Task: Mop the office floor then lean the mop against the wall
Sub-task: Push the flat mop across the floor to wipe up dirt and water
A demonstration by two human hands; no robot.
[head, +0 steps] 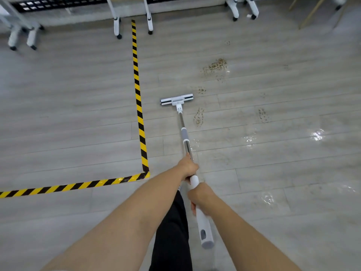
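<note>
A mop with a metal shaft and a flat white head rests head-down on the grey plank floor ahead of me. My left hand grips the shaft just above the white handle. My right hand grips the white handle lower down, near its grey end. Brown dirt patches lie to the right of and beyond the mop head. Smaller smudges sit beside the shaft.
Yellow-and-black hazard tape runs along the floor left of the mop and turns a corner near my left hand. Wet shiny patches lie to the right. White wheeled stand legs line the far edge. My dark trouser leg is below.
</note>
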